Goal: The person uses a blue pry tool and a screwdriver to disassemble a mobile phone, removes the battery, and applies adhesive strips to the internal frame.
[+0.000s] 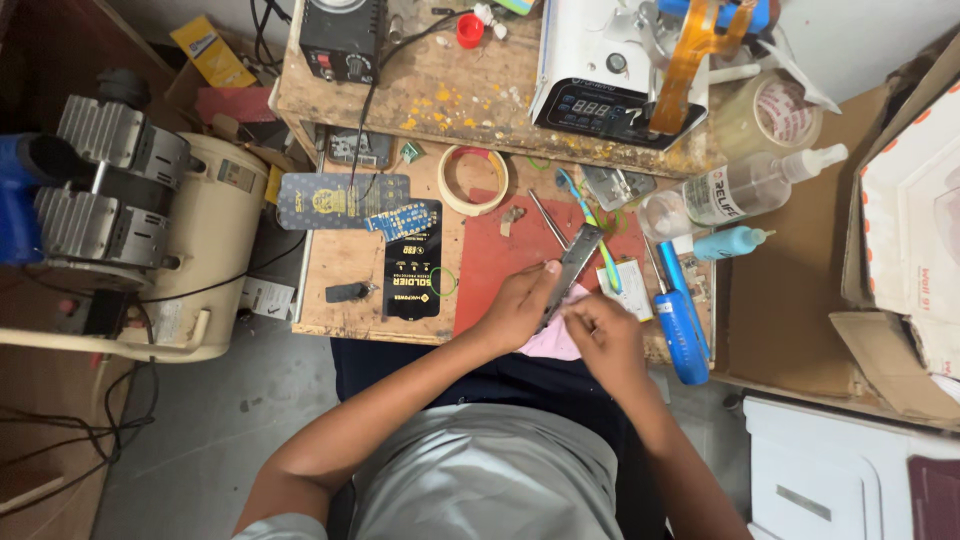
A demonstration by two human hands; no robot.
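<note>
Left hand (517, 305) pinching flat grey phone part (572, 262) over red mat (500, 265) at table (340, 255) edge; right hand (605, 335) pressing pink cloth (555, 340) against it; best wiped gently, keeping steady support

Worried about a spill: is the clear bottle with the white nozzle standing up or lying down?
Lying down. The clear bottle rests on its side on the workbench, nozzle pointing right, beside the tape roll.

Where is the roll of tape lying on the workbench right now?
In the head view, the roll of tape lies flat on the wooden bench, above the red mat and up-left of the left hand, right of the black packet.
</note>
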